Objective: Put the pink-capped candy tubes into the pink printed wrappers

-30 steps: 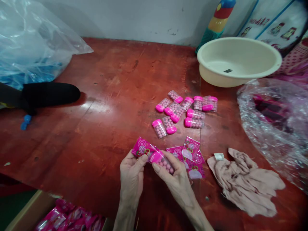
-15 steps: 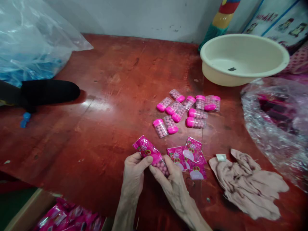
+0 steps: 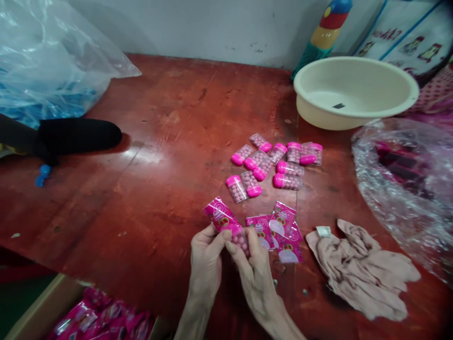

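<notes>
Left hand, right hand pinch one wrapper, one bottle — twelve bottles beyond.

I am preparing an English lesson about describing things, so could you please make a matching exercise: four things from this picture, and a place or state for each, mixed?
1. Plastic basin
2. Wrapped tube of pink balls
3. Cloth
4. Cardboard box

A. Crumpled on the table
B. Contains shiny pink packets
C. Cream and oval
D. Between left hand and right hand

Pairs: 1-C, 2-D, 3-A, 4-B
</notes>
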Demonstrator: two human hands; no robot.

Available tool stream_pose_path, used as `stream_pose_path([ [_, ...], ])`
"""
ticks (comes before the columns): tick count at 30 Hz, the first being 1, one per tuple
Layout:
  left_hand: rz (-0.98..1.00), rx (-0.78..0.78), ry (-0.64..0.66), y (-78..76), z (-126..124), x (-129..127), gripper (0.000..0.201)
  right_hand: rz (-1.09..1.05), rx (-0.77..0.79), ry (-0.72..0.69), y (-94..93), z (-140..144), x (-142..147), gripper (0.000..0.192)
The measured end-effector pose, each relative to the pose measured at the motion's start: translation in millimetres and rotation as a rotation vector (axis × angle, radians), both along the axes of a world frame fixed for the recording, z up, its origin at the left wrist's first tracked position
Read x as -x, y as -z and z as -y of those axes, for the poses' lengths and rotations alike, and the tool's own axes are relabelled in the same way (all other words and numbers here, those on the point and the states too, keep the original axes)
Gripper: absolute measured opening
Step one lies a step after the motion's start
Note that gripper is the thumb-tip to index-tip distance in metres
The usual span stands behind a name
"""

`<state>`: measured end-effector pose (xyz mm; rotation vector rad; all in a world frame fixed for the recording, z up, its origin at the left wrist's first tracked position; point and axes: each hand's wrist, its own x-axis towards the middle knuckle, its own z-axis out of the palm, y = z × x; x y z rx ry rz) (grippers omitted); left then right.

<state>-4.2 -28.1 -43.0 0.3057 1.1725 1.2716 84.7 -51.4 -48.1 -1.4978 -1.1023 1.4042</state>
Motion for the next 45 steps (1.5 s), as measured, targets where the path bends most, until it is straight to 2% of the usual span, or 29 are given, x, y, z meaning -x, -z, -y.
stream_pose_path([
  [3, 0.033, 0.007, -0.014, -1.6, 8, -8, 0.006, 0.115, -0.048, 0.021, -0.9, 4, -1, 0.013],
  [7, 0.039, 0.001, 0.015, -4.7, 11, -3, 0.007, 0.103, 0.001, -0.057, -6.8, 5, -2, 0.022],
  [13, 0.025, -0.003, -0.056, -8.8, 8, 7, 0.009, 0.096, 0.013, -0.127, -22.2, 3, -4, 0.020],
  [17, -0.044, -0.034, 0.065, -3.5, 13, 7, 0.006, 0.010, 0.049, -0.136, -14.0, 1, -7, 0.026],
  [21, -0.087, -0.035, 0.131, 1.3, 18, 5, 0.007, -0.182, 0.069, -0.059, -1.9, 2, -3, 0.029],
  [25, -0.020, -0.022, 0.055, -2.8, 11, 3, 0.011, -0.151, -0.003, -0.021, -5.6, 2, 0, 0.024],
  [28, -0.013, -0.020, -0.061, -7.0, 1, 5, 0.017, -0.143, -0.032, -0.107, -11.1, 2, 0, 0.019],
  [30, -0.033, -0.014, -0.056, -8.5, -1, 6, 0.018, -0.132, -0.034, -0.134, -11.8, 2, -1, 0.020],
  [33, -0.054, 0.009, 0.067, -9.2, 3, 4, 0.012, -0.088, -0.035, -0.068, -9.3, 4, -2, 0.019],
  [36, -0.045, 0.009, 0.177, -9.4, 9, 2, 0.016, -0.199, 0.016, -0.025, -6.9, 2, -3, 0.021],
  [40, -0.036, -0.010, 0.209, -10.1, 11, 3, 0.014, -0.354, 0.146, -0.017, -5.7, -5, -7, 0.027],
  [42, -0.049, -0.019, 0.214, -10.5, 12, 3, 0.011, -0.363, 0.192, 0.051, -6.0, -8, -9, 0.029],
  [45, -0.056, -0.019, 0.212, -12.1, 14, 3, 0.006, -0.307, 0.164, 0.185, -7.7, -10, -14, 0.030],
])
